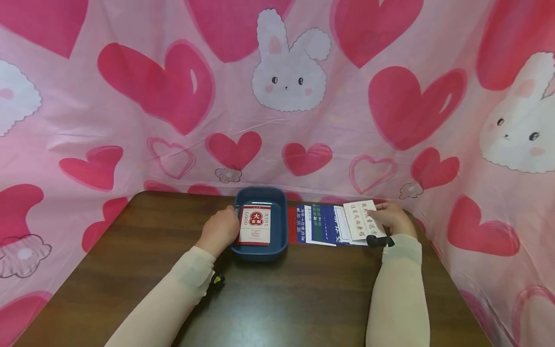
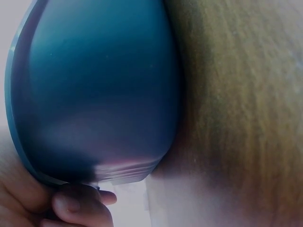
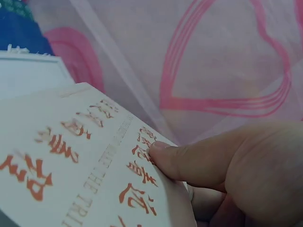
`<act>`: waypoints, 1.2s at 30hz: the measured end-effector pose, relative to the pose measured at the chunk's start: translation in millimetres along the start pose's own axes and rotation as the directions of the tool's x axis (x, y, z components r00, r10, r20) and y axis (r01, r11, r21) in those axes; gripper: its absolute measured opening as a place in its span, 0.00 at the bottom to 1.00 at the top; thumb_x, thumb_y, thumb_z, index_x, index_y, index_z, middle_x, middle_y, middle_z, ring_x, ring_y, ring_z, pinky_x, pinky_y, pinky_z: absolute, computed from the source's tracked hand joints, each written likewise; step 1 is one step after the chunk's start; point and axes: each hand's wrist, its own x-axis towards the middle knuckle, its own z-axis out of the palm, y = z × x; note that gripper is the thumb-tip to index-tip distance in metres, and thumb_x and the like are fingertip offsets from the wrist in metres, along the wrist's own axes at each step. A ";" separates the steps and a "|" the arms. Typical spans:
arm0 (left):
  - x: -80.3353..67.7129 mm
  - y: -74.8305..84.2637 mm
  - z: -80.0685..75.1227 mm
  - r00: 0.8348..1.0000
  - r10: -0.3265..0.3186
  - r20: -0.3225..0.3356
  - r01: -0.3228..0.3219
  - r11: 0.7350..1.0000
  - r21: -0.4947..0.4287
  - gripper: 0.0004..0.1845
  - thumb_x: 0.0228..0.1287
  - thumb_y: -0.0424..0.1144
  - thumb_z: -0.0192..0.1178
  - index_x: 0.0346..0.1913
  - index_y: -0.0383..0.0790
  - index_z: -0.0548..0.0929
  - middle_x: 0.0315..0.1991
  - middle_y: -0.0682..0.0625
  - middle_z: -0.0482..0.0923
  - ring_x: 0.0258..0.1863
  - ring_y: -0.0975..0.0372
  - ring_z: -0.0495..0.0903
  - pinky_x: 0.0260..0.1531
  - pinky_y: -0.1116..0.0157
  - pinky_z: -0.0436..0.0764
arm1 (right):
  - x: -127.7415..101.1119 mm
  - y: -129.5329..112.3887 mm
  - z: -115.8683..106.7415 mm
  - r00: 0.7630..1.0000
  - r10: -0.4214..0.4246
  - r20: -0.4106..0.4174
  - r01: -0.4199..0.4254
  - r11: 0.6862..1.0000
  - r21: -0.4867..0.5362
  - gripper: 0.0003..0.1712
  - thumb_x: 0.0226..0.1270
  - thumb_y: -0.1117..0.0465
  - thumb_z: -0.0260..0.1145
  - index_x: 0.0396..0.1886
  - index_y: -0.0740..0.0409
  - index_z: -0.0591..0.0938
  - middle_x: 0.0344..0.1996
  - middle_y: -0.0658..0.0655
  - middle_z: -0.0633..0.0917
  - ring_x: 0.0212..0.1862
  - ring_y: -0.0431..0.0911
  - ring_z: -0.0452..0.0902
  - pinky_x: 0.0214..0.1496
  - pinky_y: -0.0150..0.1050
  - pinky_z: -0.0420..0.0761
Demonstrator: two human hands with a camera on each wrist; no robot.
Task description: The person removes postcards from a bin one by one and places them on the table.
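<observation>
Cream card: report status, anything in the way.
Right hand pinching cream card. Left hand gripping blue tray, GOOD LUCK card inside. Overlapping cards lie between.

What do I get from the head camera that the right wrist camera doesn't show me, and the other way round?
Only the head view: the blue tray, the "GOOD LUCK" card inside it, the left grip at its side, and rabbit faces.

Only the right wrist view: readable English lettering, including "THE", between the orange characters.

Both: the right grip pinching the cream card, a white card nearby, and the pink heart-patterned backdrop.
</observation>
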 end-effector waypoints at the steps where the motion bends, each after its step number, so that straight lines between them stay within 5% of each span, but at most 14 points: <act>1: -0.2 0.3 -0.2 1.000 0.000 -0.001 0.000 1.000 0.003 0.27 0.91 0.46 0.52 0.74 0.26 0.76 0.58 0.31 0.89 0.44 0.44 0.90 0.50 0.40 0.96 | 1.3 2.1 0.5 1.000 0.005 0.002 -0.005 1.000 -0.007 0.35 0.85 0.52 0.69 0.79 0.71 0.75 0.46 0.58 0.89 0.44 0.48 0.87 0.46 0.39 0.91; 8: -0.8 1.9 -0.7 1.000 0.001 -0.011 -0.001 1.000 0.008 0.27 0.92 0.46 0.51 0.74 0.25 0.76 0.59 0.30 0.89 0.46 0.43 0.91 0.51 0.39 0.95 | 0.7 8.5 5.9 0.999 0.024 -0.033 -0.028 0.992 -0.119 0.31 0.82 0.50 0.69 0.71 0.69 0.83 0.55 0.65 0.87 0.55 0.59 0.81 0.56 0.51 0.88; 12: -0.5 1.6 -0.5 1.000 -0.002 -0.009 0.002 1.000 0.001 0.27 0.92 0.46 0.51 0.74 0.26 0.76 0.59 0.30 0.88 0.45 0.43 0.90 0.51 0.39 0.95 | -1.5 3.1 11.1 0.997 0.027 -0.066 -0.040 0.979 -0.201 0.20 0.80 0.53 0.70 0.50 0.69 0.91 0.47 0.66 0.88 0.48 0.59 0.80 0.43 0.47 0.89; 16: -0.2 0.9 -0.2 1.000 -0.003 -0.006 0.003 1.000 -0.005 0.27 0.92 0.46 0.52 0.75 0.26 0.76 0.59 0.30 0.88 0.45 0.43 0.90 0.51 0.39 0.95 | -4.4 -4.4 15.4 0.995 0.043 -0.089 -0.064 0.966 -0.250 0.14 0.74 0.61 0.74 0.49 0.69 0.93 0.45 0.67 0.88 0.44 0.59 0.80 0.32 0.43 0.88; 19: -0.1 0.7 0.2 1.000 -0.004 -0.005 0.004 1.000 -0.008 0.27 0.91 0.47 0.52 0.75 0.26 0.75 0.60 0.30 0.88 0.45 0.44 0.90 0.51 0.40 0.95 | -5.5 -7.4 18.1 0.993 0.053 -0.107 -0.080 0.960 -0.267 0.17 0.71 0.64 0.75 0.55 0.69 0.92 0.45 0.67 0.88 0.44 0.60 0.80 0.33 0.44 0.88; 28: 2.4 0.5 2.4 1.000 -0.006 -0.002 0.006 1.000 0.003 0.26 0.92 0.46 0.52 0.74 0.26 0.76 0.58 0.30 0.88 0.44 0.44 0.90 0.49 0.40 0.96 | -7.8 -8.5 19.8 0.993 0.040 -0.112 -0.072 0.954 -0.293 0.15 0.74 0.58 0.71 0.32 0.66 0.91 0.31 0.61 0.87 0.38 0.57 0.82 0.38 0.44 0.86; 36: 4.0 1.6 1.3 1.000 -0.007 -0.004 0.007 1.000 0.029 0.25 0.92 0.45 0.50 0.71 0.25 0.77 0.53 0.31 0.89 0.41 0.46 0.89 0.47 0.41 0.95 | -7.7 -3.1 15.8 0.991 0.062 -0.115 -0.088 0.966 -0.243 0.20 0.75 0.55 0.72 0.51 0.70 0.91 0.45 0.67 0.86 0.48 0.61 0.79 0.49 0.52 0.88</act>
